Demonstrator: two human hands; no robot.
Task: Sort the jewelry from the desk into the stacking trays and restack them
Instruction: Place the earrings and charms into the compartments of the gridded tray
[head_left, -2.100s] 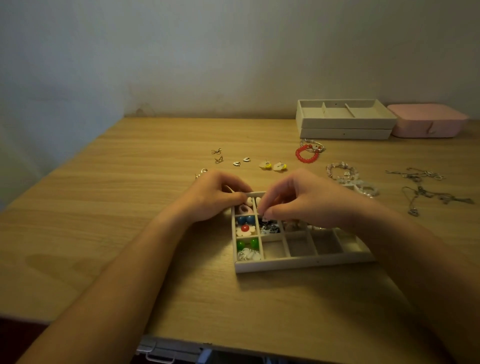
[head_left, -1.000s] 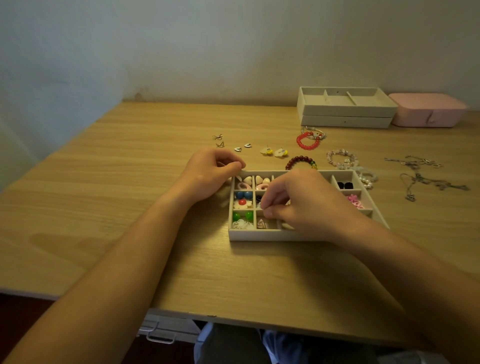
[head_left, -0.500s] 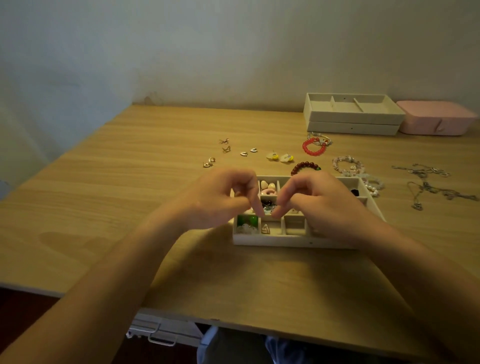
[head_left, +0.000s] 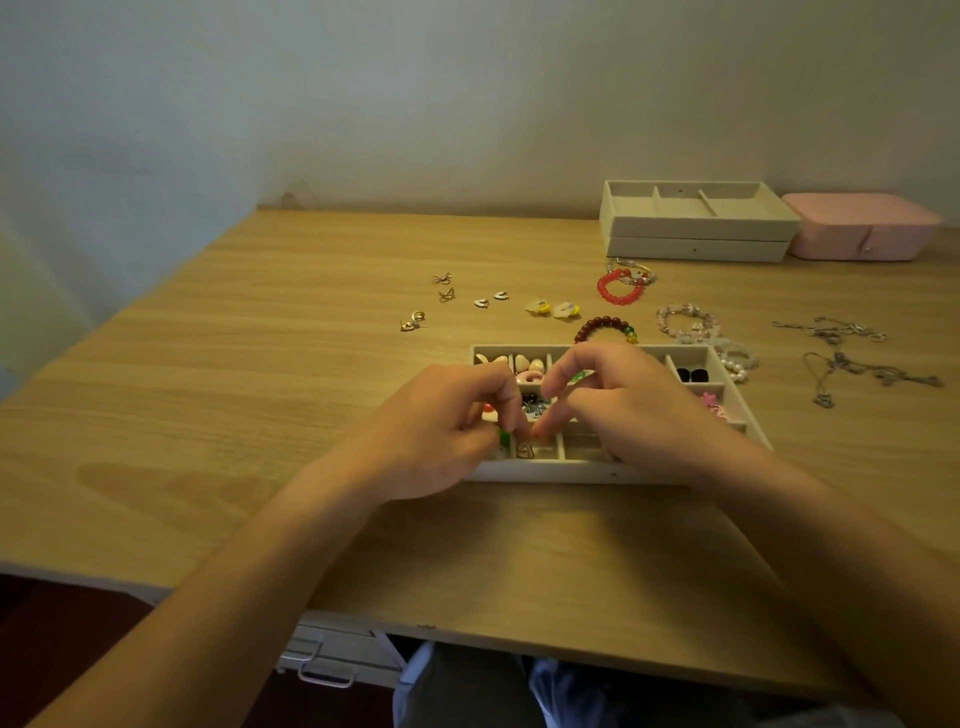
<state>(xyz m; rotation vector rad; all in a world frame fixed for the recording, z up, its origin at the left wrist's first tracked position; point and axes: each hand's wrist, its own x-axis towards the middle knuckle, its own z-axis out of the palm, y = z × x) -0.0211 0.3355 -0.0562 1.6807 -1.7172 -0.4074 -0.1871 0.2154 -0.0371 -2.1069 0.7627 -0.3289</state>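
My left hand (head_left: 447, 431) and right hand (head_left: 623, 410) hover over the front left of the compartment tray (head_left: 571, 472). Their fingers are curled, and the tips nearly meet above the cell that holds a gold heart earring (head_left: 525, 450). I cannot tell whether either hand pinches anything; the piece would be tiny. The risk, I judge, is a fumble: something that small could slip into the wrong cell beside the green beads (head_left: 502, 435) or skip onto the desk (head_left: 260, 364). Loose earrings (head_left: 413, 321), a red bracelet (head_left: 618, 291) and necklaces (head_left: 852, 358) wait beyond the tray, with the stacked trays (head_left: 696, 223) near the wall.
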